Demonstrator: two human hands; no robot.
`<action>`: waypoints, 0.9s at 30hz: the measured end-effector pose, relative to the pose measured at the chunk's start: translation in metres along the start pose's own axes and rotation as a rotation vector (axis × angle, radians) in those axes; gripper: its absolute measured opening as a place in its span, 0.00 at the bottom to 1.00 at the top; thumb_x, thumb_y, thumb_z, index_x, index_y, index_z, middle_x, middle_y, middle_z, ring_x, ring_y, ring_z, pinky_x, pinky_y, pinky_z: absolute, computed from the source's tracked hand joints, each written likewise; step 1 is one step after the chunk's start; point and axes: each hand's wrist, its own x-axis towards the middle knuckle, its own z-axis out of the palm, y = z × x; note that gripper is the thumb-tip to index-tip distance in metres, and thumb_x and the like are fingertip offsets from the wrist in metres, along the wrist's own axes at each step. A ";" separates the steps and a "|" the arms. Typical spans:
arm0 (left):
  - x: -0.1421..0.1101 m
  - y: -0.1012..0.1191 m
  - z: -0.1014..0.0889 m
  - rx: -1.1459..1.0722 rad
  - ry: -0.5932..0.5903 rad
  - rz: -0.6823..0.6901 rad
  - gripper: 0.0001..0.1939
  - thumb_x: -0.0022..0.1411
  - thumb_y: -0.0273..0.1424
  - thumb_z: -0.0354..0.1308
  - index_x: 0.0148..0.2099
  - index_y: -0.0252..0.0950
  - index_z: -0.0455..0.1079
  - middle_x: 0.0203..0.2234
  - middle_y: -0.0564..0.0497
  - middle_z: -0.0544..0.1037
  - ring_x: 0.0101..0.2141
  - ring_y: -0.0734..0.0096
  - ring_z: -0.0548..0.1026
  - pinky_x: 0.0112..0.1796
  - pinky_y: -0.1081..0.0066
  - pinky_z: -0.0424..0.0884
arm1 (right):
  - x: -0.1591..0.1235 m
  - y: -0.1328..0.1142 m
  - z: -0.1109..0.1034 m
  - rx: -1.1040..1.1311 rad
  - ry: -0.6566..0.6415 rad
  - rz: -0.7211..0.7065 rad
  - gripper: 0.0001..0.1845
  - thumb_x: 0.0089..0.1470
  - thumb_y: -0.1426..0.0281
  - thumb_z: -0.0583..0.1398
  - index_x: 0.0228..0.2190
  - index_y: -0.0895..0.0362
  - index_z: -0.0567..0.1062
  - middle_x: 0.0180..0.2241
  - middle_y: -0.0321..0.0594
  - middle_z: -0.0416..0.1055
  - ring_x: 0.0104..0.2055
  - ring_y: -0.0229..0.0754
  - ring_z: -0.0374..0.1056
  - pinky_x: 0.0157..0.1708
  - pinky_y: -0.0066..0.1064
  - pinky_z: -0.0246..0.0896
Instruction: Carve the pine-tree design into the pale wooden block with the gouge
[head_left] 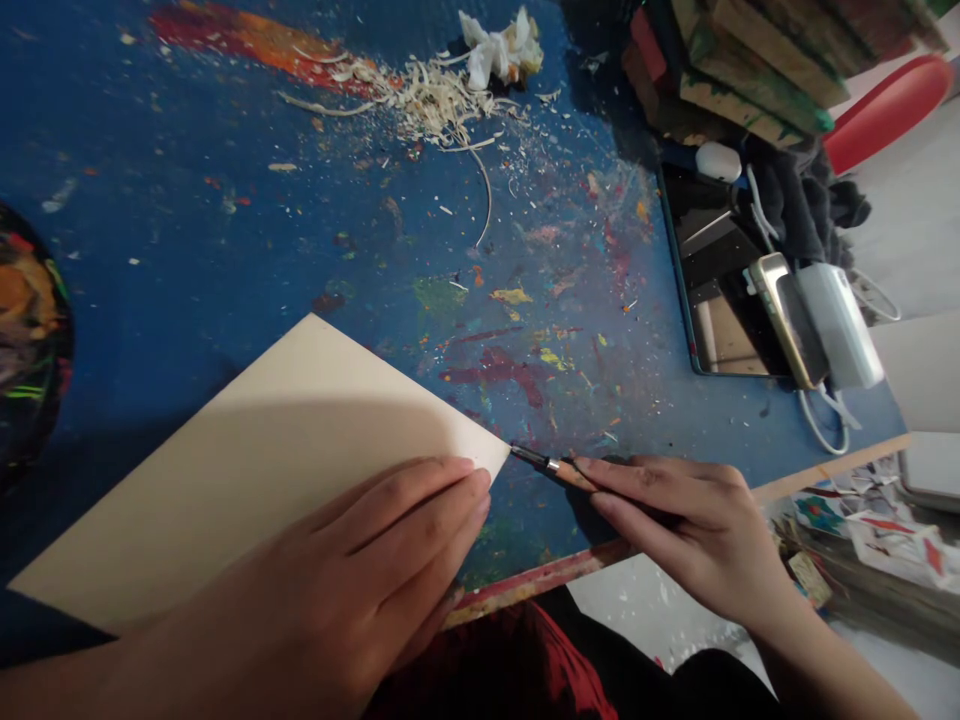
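A pale, flat rectangular board point(292, 440) lies at an angle on the paint-stained blue table point(360, 220). My left hand point(360, 560) rests across its near side with fingers stretched out, the fingertips close to the right corner. My right hand point(690, 530) is closed around a carving gouge point(562, 470) with a wooden handle and a metal ferrule. The gouge's dark metal tip meets the board's right corner; whether it bites into the surface is too small to tell. Part of the handle is hidden inside my right hand.
Curly shavings point(439, 100) and a crumpled white tissue point(502, 48) lie at the back. To the right are a dark tablet point(712, 260), a phone point(787, 320), a white power bank point(840, 325) and stacked blocks point(750, 70). A round, paint-covered object point(30, 340) is at far left.
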 end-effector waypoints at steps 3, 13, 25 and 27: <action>0.003 0.000 -0.001 -0.052 0.034 -0.004 0.17 0.67 0.30 0.52 0.54 0.28 0.69 0.57 0.41 0.70 0.63 0.53 0.61 0.67 0.58 0.54 | 0.001 -0.001 0.000 0.015 -0.014 0.004 0.14 0.60 0.78 0.59 0.46 0.61 0.79 0.40 0.46 0.81 0.35 0.39 0.79 0.29 0.25 0.71; 0.004 -0.005 0.001 -0.064 -0.033 0.044 0.16 0.66 0.31 0.55 0.53 0.28 0.70 0.55 0.43 0.72 0.63 0.55 0.61 0.68 0.60 0.50 | 0.012 -0.016 -0.011 -0.085 -0.100 -0.031 0.14 0.60 0.78 0.59 0.47 0.62 0.78 0.39 0.43 0.82 0.33 0.38 0.78 0.29 0.25 0.71; 0.008 -0.006 -0.002 -0.071 -0.008 0.040 0.16 0.70 0.26 0.48 0.55 0.26 0.69 0.55 0.44 0.72 0.60 0.60 0.64 0.66 0.63 0.53 | 0.010 -0.012 0.001 -0.133 -0.030 -0.077 0.15 0.61 0.78 0.58 0.49 0.60 0.76 0.30 0.39 0.79 0.25 0.35 0.73 0.25 0.25 0.68; 0.012 -0.006 -0.004 -0.046 0.020 0.029 0.16 0.71 0.26 0.45 0.52 0.27 0.71 0.53 0.45 0.75 0.57 0.63 0.68 0.63 0.65 0.58 | 0.017 -0.013 0.006 -0.174 -0.016 -0.132 0.15 0.62 0.78 0.57 0.49 0.63 0.76 0.30 0.40 0.79 0.25 0.35 0.73 0.25 0.25 0.68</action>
